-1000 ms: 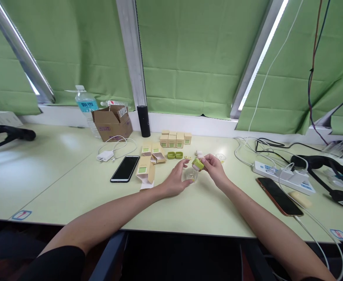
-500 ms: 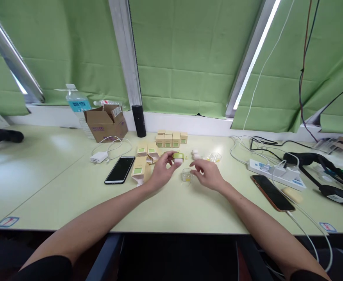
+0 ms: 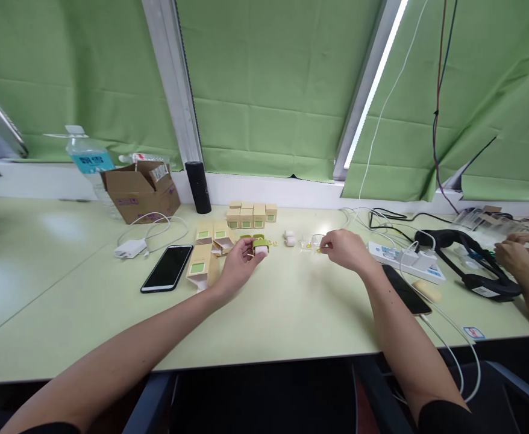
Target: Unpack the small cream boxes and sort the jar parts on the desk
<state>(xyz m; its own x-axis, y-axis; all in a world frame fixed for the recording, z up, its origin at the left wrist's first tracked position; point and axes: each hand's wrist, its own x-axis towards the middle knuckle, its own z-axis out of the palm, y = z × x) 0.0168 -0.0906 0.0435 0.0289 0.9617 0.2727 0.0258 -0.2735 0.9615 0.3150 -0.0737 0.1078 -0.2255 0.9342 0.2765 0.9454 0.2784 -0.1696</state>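
Observation:
My left hand (image 3: 237,265) is closed around a small rounded pinkish-white piece with a green cover (image 3: 261,246), held just above the table. Farther right, my right hand (image 3: 346,248) is low over the table with its fingertips pinched at a small clear plastic container (image 3: 319,240), partly hidden by the fingers. Another clear piece with a yellow spot (image 3: 307,243) lies beside it. Between my hands rest small pinkish-white pieces (image 3: 290,239). Opened small cardboard boxes (image 3: 202,265) with green windows sit left of my left hand.
Several small closed boxes (image 3: 252,217) stand in rows at the back. On the left are a phone (image 3: 167,268), a white charger (image 3: 131,248), a brown carton (image 3: 142,193) and a black cylinder (image 3: 198,188). A power strip (image 3: 406,262), black headset (image 3: 467,265) and another person's hands (image 3: 520,256) are at right.
My right hand has moved right, and the clear container that stood in front of it has left that spot. My left hand still holds the green-covered piece. The view has turned slightly right.

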